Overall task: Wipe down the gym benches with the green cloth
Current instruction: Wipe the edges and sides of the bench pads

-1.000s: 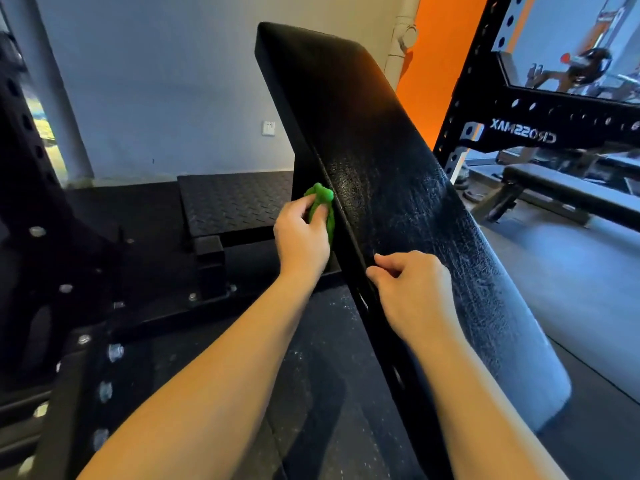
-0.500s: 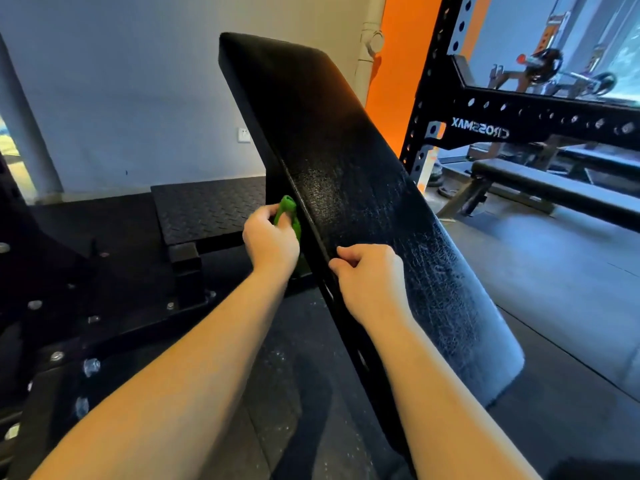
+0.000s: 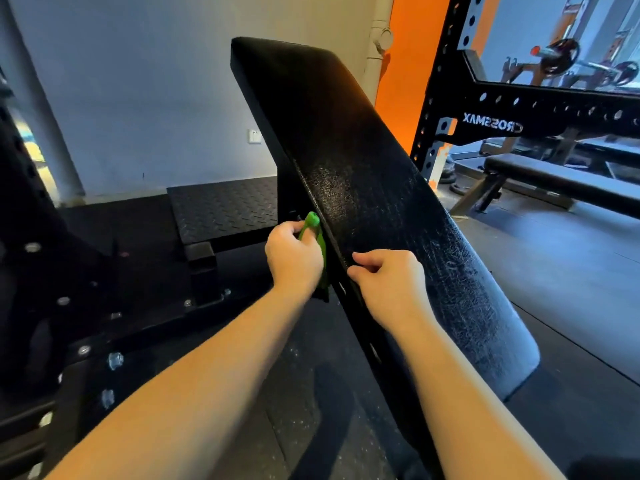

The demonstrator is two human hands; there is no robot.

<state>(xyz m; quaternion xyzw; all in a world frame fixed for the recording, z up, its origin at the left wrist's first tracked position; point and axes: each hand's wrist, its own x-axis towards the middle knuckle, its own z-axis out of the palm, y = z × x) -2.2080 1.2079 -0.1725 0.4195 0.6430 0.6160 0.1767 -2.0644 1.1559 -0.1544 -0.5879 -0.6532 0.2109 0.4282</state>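
cloth point(image 3: 312, 233) is bunched in the left hand point(image 3: 294, 261), fingers curled round it, pressed against the tilted bench's point(image 3: 381, 202) side edge. right hand point(image 3: 388, 282) fingers grip that edge. edge-wiping step; next, probably slide the cloth along it, keeping pressure

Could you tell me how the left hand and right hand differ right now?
The left hand grips the green cloth; the right hand holds none. The left hand sits beside the bench pad; the right hand curls over its edge. Both have curled fingers.
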